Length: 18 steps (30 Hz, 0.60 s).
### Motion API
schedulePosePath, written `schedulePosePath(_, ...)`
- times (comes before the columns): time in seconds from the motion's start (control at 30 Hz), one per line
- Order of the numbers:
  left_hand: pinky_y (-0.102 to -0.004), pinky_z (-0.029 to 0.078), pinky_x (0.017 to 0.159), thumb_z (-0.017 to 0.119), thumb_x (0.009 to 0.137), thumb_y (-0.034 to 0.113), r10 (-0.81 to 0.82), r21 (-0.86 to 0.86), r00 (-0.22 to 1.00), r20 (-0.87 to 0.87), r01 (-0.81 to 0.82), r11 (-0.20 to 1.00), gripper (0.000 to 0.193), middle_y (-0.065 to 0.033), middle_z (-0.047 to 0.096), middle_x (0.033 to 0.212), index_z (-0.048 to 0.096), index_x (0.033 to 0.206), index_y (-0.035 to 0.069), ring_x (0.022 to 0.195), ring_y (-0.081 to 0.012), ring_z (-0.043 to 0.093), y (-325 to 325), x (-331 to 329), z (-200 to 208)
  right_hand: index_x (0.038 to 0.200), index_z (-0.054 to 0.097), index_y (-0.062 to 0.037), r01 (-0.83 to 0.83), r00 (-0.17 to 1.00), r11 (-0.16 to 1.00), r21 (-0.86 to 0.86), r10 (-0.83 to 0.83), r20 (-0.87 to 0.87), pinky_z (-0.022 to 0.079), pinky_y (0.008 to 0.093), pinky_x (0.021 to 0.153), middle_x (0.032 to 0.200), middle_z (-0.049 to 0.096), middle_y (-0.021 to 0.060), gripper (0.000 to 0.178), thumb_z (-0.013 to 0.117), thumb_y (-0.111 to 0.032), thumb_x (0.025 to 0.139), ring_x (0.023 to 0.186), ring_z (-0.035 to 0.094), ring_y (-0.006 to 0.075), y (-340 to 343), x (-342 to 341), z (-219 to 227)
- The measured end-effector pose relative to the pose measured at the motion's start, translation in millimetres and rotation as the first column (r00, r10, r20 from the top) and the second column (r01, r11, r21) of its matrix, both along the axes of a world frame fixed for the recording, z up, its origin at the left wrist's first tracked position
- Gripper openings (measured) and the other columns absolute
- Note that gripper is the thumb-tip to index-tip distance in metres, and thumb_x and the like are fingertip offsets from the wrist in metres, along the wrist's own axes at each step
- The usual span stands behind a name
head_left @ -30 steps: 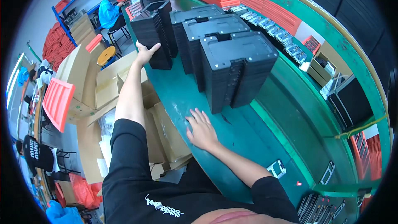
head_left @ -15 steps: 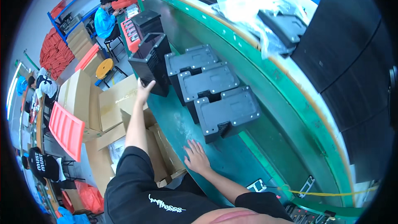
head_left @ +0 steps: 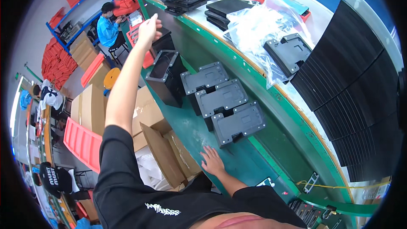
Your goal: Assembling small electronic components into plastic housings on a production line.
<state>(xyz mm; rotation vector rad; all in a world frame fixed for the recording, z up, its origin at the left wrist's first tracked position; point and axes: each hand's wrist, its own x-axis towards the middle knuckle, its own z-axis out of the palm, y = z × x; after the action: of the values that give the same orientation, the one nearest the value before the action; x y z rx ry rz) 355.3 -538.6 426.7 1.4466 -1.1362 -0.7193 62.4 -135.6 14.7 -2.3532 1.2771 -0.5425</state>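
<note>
My left arm stretches far forward over the bench's left side. Its hand (head_left: 150, 29) is raised, loosely curled with the fingers apart, and I see nothing in it. Below and to its right stands a tall black stack of frame-like parts (head_left: 166, 85), hollow at the top. Another black stack (head_left: 166, 42) is partly hidden behind my left hand. Three black box-shaped stacks with recessed grey-black tops, a far one (head_left: 205, 76), a middle one (head_left: 222, 97) and a near one (head_left: 239, 122), form a row. My right hand (head_left: 213, 161) rests flat and open on the green bench (head_left: 193, 133), just short of the nearest stack.
Open cardboard boxes (head_left: 169, 154) stand left of the bench, near a red plastic tray (head_left: 83, 142). A raised shelf at right carries clear plastic bags (head_left: 265, 29) and tall black stacks (head_left: 352, 68). A person in blue (head_left: 107, 32) sits beyond the bench.
My left hand has left the side of the hollow black stack and moved forward and up, past it. My right hand still lies on the bench. The view has shifted somewhat.
</note>
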Motion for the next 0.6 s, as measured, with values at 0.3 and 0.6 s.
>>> schedulePosePath(0.3,-0.0273,0.038,0.051,0.061,0.097,0.058,0.054,0.379,0.981,-0.186,0.021,0.925,0.052,-0.0046,0.071,0.092,0.067,0.109,0.007,0.052,-0.0136,0.046,-135.6,-24.3,61.5,0.135,0.061,-0.0122,0.034,0.998,0.996,0.085,-0.038,0.042,0.033,0.0474,0.121,0.158,0.044,0.0109,0.047,0.064,-0.028,0.091,0.151,0.035,0.0289,-11.2,-5.2,-4.7)
schedulePosePath(0.6,-0.0344,0.042,0.055,0.062,0.097,0.039,-0.204,-0.127,0.821,-0.533,0.161,0.979,0.028,-0.0026,0.055,0.072,0.056,0.088,0.013,0.059,-0.0164,0.052,-139.5,18.3,50.6,0.132,0.062,-0.0153,0.065,0.996,0.973,0.224,-0.075,0.04,0.04,0.0474,0.114,0.156,0.047,0.0076,0.043,0.064,-0.027,0.09,0.15,0.037,0.0259,-10.0,3.1,-3.1)
